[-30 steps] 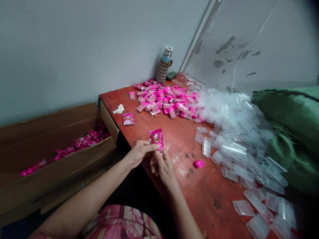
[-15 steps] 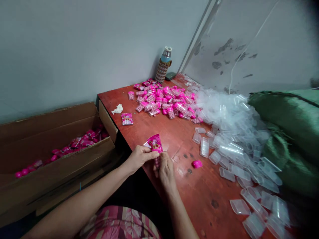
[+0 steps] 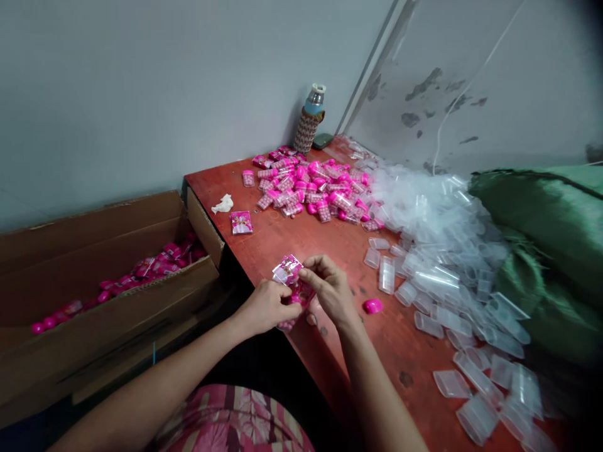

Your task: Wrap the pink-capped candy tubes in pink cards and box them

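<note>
My left hand point(image 3: 266, 309) is closed on a small clear jar of pink balls point(image 3: 286, 325) and a pink printed sachet, over the table's near edge. The jar is mostly hidden by the fingers. My right hand point(image 3: 331, 290) pinches the edge of a pink and white printed sachet point(image 3: 286, 270) that sticks up above the left hand. Whether one sachet or two are in the hands, I cannot tell. A loose pink cap point(image 3: 373, 306) lies on the table to the right of my hands. Another flat sachet point(image 3: 242, 223) lies farther back on the left.
Pink-capped jars of balls point(image 3: 325, 188) are heaped on the red table point(image 3: 301, 235). Clear empty tubes point(image 3: 438, 282) spread along its right side beside a green sack point(image 3: 556, 251). A cardboard box point(image 3: 117, 307) with pink items stands left. A bottle point(image 3: 309, 122) stands at the back.
My right hand has shifted up and right, from low on the jar to the sachet's edge. The sachet has tilted, showing more of its white part. My left hand moved slightly down.
</note>
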The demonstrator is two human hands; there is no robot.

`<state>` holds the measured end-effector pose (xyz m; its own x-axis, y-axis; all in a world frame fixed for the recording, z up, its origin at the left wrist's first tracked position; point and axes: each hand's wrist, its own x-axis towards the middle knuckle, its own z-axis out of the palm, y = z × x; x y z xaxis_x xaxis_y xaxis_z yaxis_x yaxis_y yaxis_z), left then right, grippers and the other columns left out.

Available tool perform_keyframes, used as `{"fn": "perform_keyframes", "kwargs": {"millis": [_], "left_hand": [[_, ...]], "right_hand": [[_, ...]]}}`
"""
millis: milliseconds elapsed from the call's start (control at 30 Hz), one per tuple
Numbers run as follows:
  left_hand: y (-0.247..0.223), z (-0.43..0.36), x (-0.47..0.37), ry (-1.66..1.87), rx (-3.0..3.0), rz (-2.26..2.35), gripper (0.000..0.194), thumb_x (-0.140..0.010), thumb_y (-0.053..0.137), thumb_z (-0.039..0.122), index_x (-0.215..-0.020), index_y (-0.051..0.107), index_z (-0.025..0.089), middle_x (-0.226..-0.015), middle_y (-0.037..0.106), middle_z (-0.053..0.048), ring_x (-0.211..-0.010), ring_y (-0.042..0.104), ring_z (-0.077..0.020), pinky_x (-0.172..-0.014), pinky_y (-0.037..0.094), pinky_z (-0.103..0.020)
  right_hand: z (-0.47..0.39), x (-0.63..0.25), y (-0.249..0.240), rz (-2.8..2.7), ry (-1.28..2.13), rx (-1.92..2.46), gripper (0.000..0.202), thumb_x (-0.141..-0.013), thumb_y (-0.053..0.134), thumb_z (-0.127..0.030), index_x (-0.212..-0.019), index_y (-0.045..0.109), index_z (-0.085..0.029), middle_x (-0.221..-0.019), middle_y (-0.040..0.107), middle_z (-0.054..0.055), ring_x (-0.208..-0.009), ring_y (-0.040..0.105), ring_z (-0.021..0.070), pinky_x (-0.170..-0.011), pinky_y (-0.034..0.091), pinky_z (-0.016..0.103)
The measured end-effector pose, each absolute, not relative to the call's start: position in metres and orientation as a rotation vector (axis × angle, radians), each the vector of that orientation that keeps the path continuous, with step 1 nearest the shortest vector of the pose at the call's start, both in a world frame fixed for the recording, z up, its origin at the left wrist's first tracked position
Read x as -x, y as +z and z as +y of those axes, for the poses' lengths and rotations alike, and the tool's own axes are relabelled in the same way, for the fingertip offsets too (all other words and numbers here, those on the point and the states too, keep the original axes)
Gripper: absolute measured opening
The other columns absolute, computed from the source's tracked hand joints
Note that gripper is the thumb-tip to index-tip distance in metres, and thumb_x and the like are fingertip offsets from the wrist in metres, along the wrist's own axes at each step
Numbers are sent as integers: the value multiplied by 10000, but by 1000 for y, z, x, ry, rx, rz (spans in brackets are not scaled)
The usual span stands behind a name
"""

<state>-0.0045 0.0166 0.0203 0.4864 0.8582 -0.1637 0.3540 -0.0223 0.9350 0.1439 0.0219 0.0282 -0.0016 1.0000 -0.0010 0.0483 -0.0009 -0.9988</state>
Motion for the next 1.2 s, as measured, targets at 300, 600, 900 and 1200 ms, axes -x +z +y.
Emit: {"fn": "perform_keyframes", "kwargs": {"millis": [300, 600, 900, 1200], "left_hand": [[11, 31, 9, 889, -821, 929, 215, -664, 643, 322, -630, 630, 110, -565, 611, -22, -494, 540, -116, -525, 437, -246], [13, 29, -2, 938, -537, 744, 287, -707, 623, 364, -736, 643, 80, -640, 634, -68, -583, 577, -133, -569, 450, -252], [10, 24, -4, 910, -560, 781, 217, -621, 714, 274, -680, 640, 78, -604, 615, -39, -535, 552, -105, -556, 449, -244], [15, 16, 14, 991, -483, 714, 192, -646, 700, 263, -688, 630, 89, -665, 641, -53, -609, 593, -131, -622, 479, -275]], "right_hand": [[-21, -125, 8, -919, 1047, 1345, 279, -740, 606, -326, -983, 548, -202, -923, 606, 59, -803, 563, 171, -710, 455, 306], [-37, -107, -4, -751, 1319, 1270, 196, -739, 618, -331, -859, 588, -179, -642, 614, -9, -542, 549, 104, -560, 446, 233], [-34, -105, 7, -787, 1143, 1318, 169, -724, 637, -303, -824, 582, -178, -719, 630, 6, -604, 569, 120, -591, 469, 252], [-13, -106, 2, -703, 1336, 1151, 281, -661, 689, -277, -826, 471, -214, -580, 595, -45, -479, 558, 115, -484, 451, 236]]}}
